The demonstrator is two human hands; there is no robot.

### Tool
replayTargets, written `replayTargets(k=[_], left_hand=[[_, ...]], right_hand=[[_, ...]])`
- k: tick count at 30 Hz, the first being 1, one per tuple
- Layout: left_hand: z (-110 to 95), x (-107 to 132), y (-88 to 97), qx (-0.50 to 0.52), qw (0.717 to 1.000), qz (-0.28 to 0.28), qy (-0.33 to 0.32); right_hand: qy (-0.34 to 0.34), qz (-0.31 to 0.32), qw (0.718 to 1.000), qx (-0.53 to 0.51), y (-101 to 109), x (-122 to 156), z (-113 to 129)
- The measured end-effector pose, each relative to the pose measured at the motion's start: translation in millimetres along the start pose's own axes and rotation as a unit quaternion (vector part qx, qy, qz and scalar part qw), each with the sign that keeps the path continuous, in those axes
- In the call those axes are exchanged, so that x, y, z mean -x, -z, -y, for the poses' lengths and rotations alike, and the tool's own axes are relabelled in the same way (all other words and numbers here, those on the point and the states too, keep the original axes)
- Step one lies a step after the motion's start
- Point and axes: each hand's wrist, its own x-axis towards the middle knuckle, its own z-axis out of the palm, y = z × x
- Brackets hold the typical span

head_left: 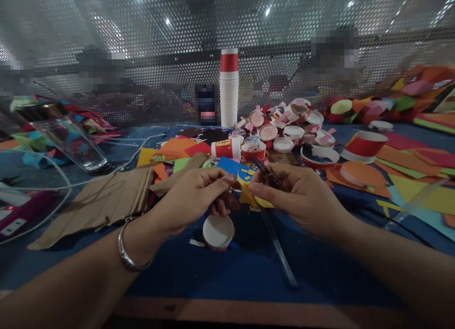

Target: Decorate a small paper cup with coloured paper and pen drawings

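The right hand gripped scissors; whether the left hand, fingers curled, held anything I couldn't tell. Near it on the table lay a cup base, left of a straw.

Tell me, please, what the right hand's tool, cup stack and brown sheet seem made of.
Tool: perhaps metal, faintly glossy, dark with small gleams. Cup stack: probably smooth paper, white with stacked rims. Brown sheet: likely matte cardboard, rough-edged.
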Motion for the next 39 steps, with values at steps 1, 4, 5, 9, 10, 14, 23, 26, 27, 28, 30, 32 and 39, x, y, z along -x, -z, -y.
replayTargets(k=[1, 4, 5, 9, 10, 14, 23, 26, 27, 28, 30, 32, 39], left_hand=[[-1.1, 0.1, -0.6, 0.009, 1.000, 0.002, 0.018], [-6.1, 1.6, -5.2, 0.061, 0.996, 0.016, 0.068], [-8.0, 2.1, -7.0, 0.085, 0.993, 0.018, 0.080], [-11.5, 2.6, -11.5, 0.164, 0.980, 0.018, 0.110], [-10.9, 2.2, -11.6, 0.177, 0.978, 0.016, 0.108], [-4.9, 0.6, -9.2, 0.177, 0.981, -0.026, 0.069], [-8.2, 9.2, -15.3, 0.005, 0.986, -0.125, -0.111], [-9.0, 10.5, -18.1, -0.016, 0.984, -0.133, -0.114], [-8.0, 10.0, -17.9, -0.009, 0.986, -0.130, -0.107], [-6.5, 9.1, -17.1, 0.005, 0.988, -0.122, -0.096], [-3.0, 6.6, -14.6, 0.043, 0.993, -0.090, -0.065], [-0.2, 4.0, -11.9, 0.078, 0.995, -0.053, -0.036], [0.3, 2.4, -9.2, 0.095, 0.995, -0.001, -0.009]], right_hand=[[0.006, 0.000, 1.000, 0.006, -0.1, 0.2, 0.2], [0.029, -0.003, 0.999, 0.040, -0.6, 2.0, -0.8], [0.042, -0.005, 0.998, 0.056, -0.8, 2.9, -1.7], [0.104, 0.011, 0.987, 0.124, -0.8, 7.4, -7.0], [0.113, 0.019, 0.984, 0.140, -0.7, 8.2, -8.0], [0.110, 0.021, 0.982, 0.149, -1.0, 8.6, -6.4], [0.030, -0.012, 0.999, 0.029, -5.3, 4.0, -0.3], [0.037, -0.013, 0.999, 0.023, -6.4, 3.4, -2.1], [0.038, -0.012, 0.999, 0.023, -6.4, 3.4, -2.5], [0.039, -0.011, 0.999, 0.023, -6.1, 3.5, -2.8], [0.039, -0.009, 0.999, 0.027, -5.2, 3.8, -3.2], [0.039, -0.004, 0.999, 0.037, -3.7, 4.0, -4.1], [0.029, 0.029, 0.996, 0.074, -0.8, 2.9, -5.6]])
